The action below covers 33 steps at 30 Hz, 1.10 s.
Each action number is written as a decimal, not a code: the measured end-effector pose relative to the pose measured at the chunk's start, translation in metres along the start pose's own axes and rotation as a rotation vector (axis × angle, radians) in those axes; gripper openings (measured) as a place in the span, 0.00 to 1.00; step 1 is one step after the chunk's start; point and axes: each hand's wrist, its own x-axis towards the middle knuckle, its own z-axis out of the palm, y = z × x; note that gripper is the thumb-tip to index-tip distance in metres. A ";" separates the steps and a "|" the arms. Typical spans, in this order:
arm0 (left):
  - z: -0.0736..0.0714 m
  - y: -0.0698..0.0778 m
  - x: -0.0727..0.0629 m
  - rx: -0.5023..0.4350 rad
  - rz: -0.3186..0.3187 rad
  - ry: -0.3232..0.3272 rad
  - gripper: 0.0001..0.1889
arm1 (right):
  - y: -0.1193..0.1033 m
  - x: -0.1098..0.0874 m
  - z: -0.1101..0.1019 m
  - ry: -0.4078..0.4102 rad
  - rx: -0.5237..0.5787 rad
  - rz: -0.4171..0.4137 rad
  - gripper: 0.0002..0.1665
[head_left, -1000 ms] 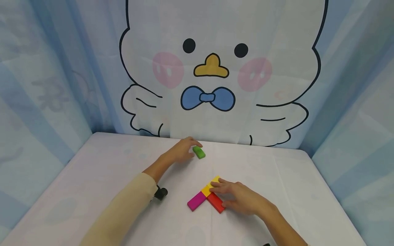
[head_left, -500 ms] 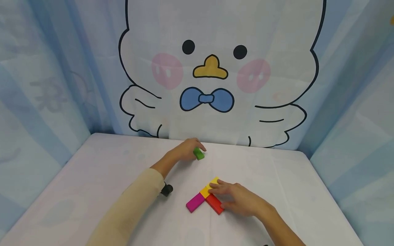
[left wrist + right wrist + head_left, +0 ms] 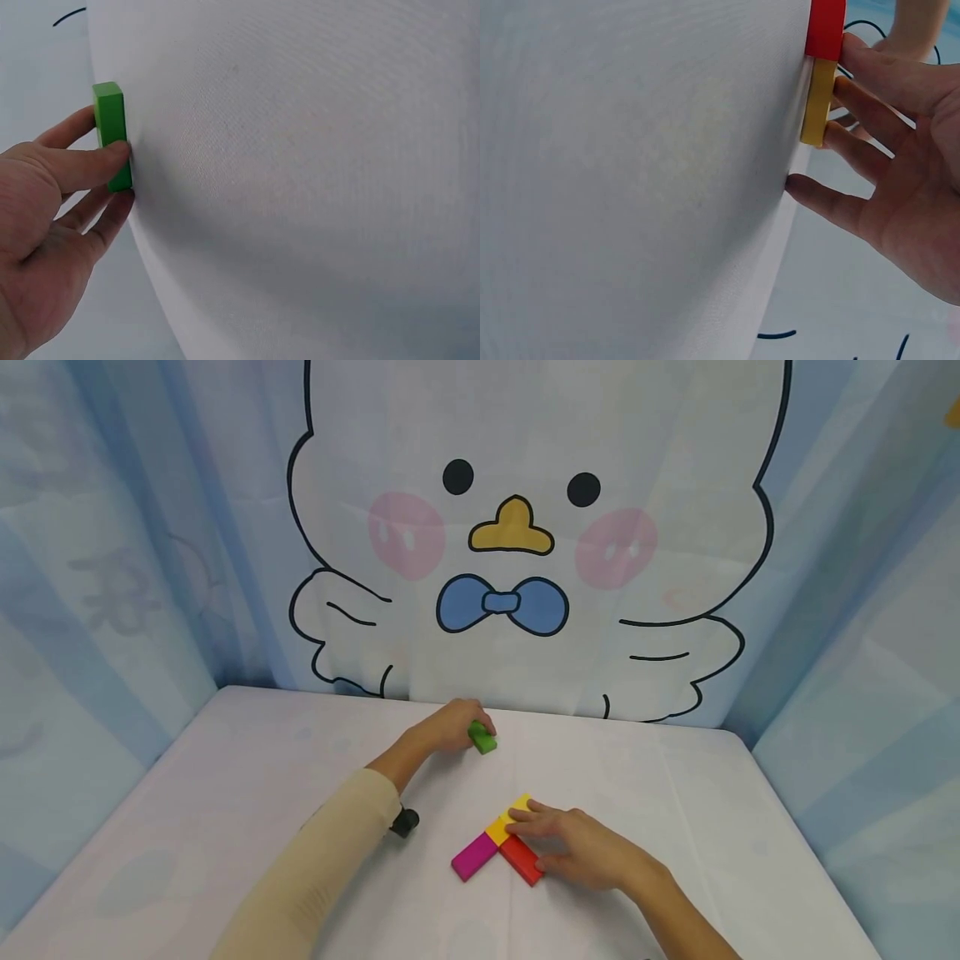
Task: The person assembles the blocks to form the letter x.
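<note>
At the far side of the table, my left hand [image 3: 453, 724] pinches a green block [image 3: 482, 737] between thumb and fingers. The left wrist view shows the thumb across one face of the green block [image 3: 112, 120], close to the white cloth. Nearer the front, a magenta block [image 3: 474, 857] and a yellow piece [image 3: 497, 831] lie end to end in a slanting line. A red block [image 3: 521, 860] branches off towards the front right where they meet. My right hand [image 3: 588, 847] is spread beside them, fingertips on the yellow piece and thumb at the red block's end.
A white cloth covers the table [image 3: 637, 793]. Behind it hangs a curtain [image 3: 517, 668] printed with a cartoon bird, and blue curtains [image 3: 97, 568] line the sides. A black wrist device [image 3: 405, 822] sticks out under the left sleeve [image 3: 322, 860].
My left hand has closed its fingers round the green block, which has tilted and shifted slightly. The right hand and the other blocks keep their places.
</note>
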 end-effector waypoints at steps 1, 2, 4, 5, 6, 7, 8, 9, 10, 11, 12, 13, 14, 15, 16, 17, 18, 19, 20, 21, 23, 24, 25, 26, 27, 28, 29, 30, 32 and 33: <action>0.000 0.000 0.000 0.003 -0.001 -0.001 0.20 | 0.000 0.000 0.000 0.000 0.000 0.001 0.32; 0.000 -0.001 0.001 0.002 -0.005 -0.004 0.20 | 0.000 0.000 0.000 0.000 -0.001 0.002 0.32; 0.000 -0.001 0.001 0.002 -0.009 -0.006 0.20 | 0.000 0.000 0.000 0.000 -0.004 0.001 0.32; 0.000 -0.001 0.001 0.001 -0.011 -0.006 0.20 | 0.000 0.000 0.000 0.000 -0.004 0.000 0.32; 0.000 -0.001 0.001 -0.001 -0.014 -0.006 0.20 | 0.000 0.000 0.001 -0.001 -0.005 -0.001 0.32; 0.000 -0.001 0.001 -0.004 -0.016 -0.006 0.20 | 0.000 0.000 0.001 -0.001 -0.006 -0.001 0.32; 0.000 -0.001 0.001 -0.006 -0.018 -0.005 0.19 | 0.000 0.000 0.001 -0.001 -0.005 -0.001 0.32; 0.000 -0.002 0.000 -0.007 -0.017 -0.004 0.19 | 0.000 0.000 0.001 -0.002 -0.004 -0.001 0.32; 0.000 -0.002 0.000 -0.009 -0.017 -0.003 0.19 | 0.000 0.001 0.001 -0.002 -0.002 0.000 0.32; 0.000 -0.002 0.000 -0.013 -0.016 -0.002 0.19 | 0.000 0.001 0.001 -0.002 -0.003 0.000 0.32; 0.000 -0.003 -0.001 -0.016 -0.012 -0.001 0.18 | 0.000 0.001 0.001 -0.002 -0.002 0.002 0.32; 0.000 -0.003 -0.001 -0.019 -0.008 0.001 0.18 | 0.000 0.001 0.001 -0.002 -0.002 0.002 0.32; -0.001 -0.004 -0.002 -0.024 -0.005 0.003 0.18 | 0.000 0.001 0.001 -0.001 -0.003 0.002 0.32; -0.001 -0.005 -0.002 -0.026 -0.001 0.005 0.18 | 0.000 0.000 0.001 0.000 -0.006 0.001 0.32; -0.001 -0.005 -0.003 -0.030 0.001 0.007 0.18 | 0.001 0.000 0.001 0.001 -0.007 -0.001 0.32; -0.001 -0.006 -0.003 -0.032 0.004 0.009 0.17 | 0.001 0.000 0.001 0.002 -0.009 -0.003 0.32; -0.001 -0.006 -0.003 -0.034 0.007 0.010 0.17 | 0.001 0.000 0.001 0.003 -0.008 -0.004 0.32; -0.001 -0.007 -0.004 -0.035 0.008 0.010 0.17 | 0.001 0.000 0.001 0.005 -0.010 -0.007 0.32; -0.001 -0.007 -0.004 -0.037 0.009 0.009 0.18 | 0.001 0.000 0.001 0.006 -0.010 -0.009 0.32; -0.001 -0.007 -0.005 -0.039 0.010 0.009 0.18 | 0.000 -0.001 0.001 0.007 -0.009 -0.010 0.32; -0.002 -0.007 -0.006 -0.046 0.011 0.006 0.18 | 0.000 -0.001 0.001 0.010 -0.011 -0.012 0.32; -0.002 -0.007 -0.007 -0.047 0.012 0.005 0.18 | 0.001 -0.001 0.002 0.010 -0.013 -0.010 0.32; -0.003 -0.006 -0.007 -0.046 0.013 0.004 0.19 | 0.001 -0.001 0.002 0.011 -0.016 -0.011 0.32; -0.003 -0.006 -0.008 -0.045 0.015 0.004 0.19 | 0.001 -0.001 0.002 0.012 -0.018 -0.011 0.32; -0.003 -0.006 -0.009 -0.044 0.016 0.004 0.19 | 0.001 -0.001 0.002 0.012 -0.021 -0.010 0.32; -0.003 -0.006 -0.010 -0.042 0.018 0.005 0.19 | 0.001 -0.001 0.002 0.011 -0.023 -0.009 0.32; -0.003 -0.006 -0.011 -0.039 0.019 0.005 0.20 | 0.001 0.000 0.002 0.010 -0.023 -0.009 0.32; -0.003 -0.006 -0.012 -0.037 0.018 0.003 0.20 | 0.001 0.000 0.002 0.009 -0.023 -0.009 0.32; -0.002 -0.005 -0.014 -0.037 0.018 -0.002 0.19 | 0.001 0.000 0.002 0.008 -0.016 -0.012 0.32; -0.002 -0.005 -0.015 -0.040 0.018 -0.007 0.19 | 0.000 0.000 0.001 0.007 -0.013 -0.012 0.32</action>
